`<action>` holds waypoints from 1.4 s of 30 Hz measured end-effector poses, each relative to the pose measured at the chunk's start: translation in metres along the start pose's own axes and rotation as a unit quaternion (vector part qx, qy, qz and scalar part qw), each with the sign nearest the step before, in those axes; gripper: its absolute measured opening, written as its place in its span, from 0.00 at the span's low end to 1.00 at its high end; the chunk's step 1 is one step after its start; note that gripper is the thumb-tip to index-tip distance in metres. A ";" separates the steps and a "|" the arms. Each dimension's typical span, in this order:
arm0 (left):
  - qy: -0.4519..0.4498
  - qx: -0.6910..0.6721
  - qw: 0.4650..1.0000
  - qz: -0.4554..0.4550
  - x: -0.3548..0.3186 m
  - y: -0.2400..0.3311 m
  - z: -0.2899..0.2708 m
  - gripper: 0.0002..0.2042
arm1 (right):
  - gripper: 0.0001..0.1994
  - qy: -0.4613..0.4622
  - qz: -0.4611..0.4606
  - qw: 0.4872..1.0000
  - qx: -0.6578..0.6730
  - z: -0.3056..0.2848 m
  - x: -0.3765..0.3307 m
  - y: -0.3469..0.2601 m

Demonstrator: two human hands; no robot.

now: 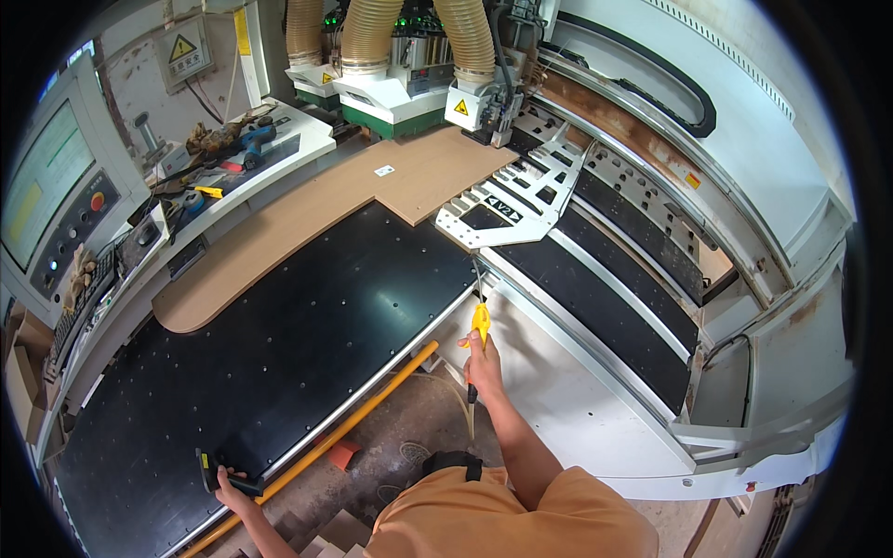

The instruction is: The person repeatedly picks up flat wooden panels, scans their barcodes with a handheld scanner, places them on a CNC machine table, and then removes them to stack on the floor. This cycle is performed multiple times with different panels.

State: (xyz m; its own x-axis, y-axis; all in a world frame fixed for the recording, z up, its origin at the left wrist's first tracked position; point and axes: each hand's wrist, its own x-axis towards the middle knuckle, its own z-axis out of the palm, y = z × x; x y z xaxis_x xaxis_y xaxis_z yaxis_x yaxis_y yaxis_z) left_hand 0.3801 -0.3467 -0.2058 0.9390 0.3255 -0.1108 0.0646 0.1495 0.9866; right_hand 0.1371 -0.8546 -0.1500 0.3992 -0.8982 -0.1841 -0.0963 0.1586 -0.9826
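My right hand [484, 367] is wrapped around a yellow air blow gun [480, 321]. Its thin nozzle points away from me, toward the corner of the black machine table [307, 344], and a hose hangs below my grip. At the lower left, my left hand [228, 490] grips a black handheld barcode scanner [206, 468] over the table's near edge. A brown board [270, 251] with a rounded end and a stepped edge lies across the far part of the table. It bears a small white label [384, 171]. Beyond the nozzle sits a white slotted plate [512, 219].
A white machine head [391, 98] with ribbed hoses [368, 37] stands over the board's far end. An orange rail [353, 418] runs along the near edge. To the left are a control panel [70, 214] and a shelf of tools [246, 144]. Black strips [595, 307] lie right.
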 end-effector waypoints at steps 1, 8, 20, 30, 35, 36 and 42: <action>-0.003 -0.004 1.000 -0.002 0.000 0.001 0.001 0.16 | 0.23 0.009 0.008 1.000 -0.009 0.000 0.000 0.000; -0.014 -0.004 1.000 0.000 -0.011 0.008 0.004 0.15 | 0.24 0.000 0.013 1.000 -0.022 -0.005 -0.001 0.001; -0.010 0.050 0.996 -0.075 -0.024 0.029 0.014 0.13 | 0.22 0.010 0.005 1.000 0.004 -0.005 0.002 0.011; -0.648 -0.083 0.686 -0.321 -0.258 0.214 0.129 0.16 | 0.22 -0.061 0.033 0.998 0.001 -0.008 0.004 0.032; -0.804 -0.285 0.521 0.035 -0.304 0.256 0.164 0.15 | 0.22 -0.080 -0.017 0.996 0.030 -0.005 -0.009 0.027; -0.807 -0.302 0.506 0.046 -0.311 0.260 0.165 0.16 | 0.23 -0.083 -0.018 0.996 0.026 -0.006 -0.011 0.026; -0.808 -0.335 0.481 0.054 -0.327 0.267 0.161 0.16 | 0.24 -0.069 -0.010 0.997 0.012 -0.009 -0.013 0.023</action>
State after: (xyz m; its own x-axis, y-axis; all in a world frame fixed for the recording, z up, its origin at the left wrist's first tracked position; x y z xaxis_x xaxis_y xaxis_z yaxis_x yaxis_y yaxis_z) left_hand 0.1448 -0.5633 0.1128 -0.0049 -0.7057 0.7085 0.3709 0.6566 0.6567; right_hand 0.1212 -0.8425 -0.1704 0.5225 -0.8368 -0.1634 -0.0652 0.1519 -0.9862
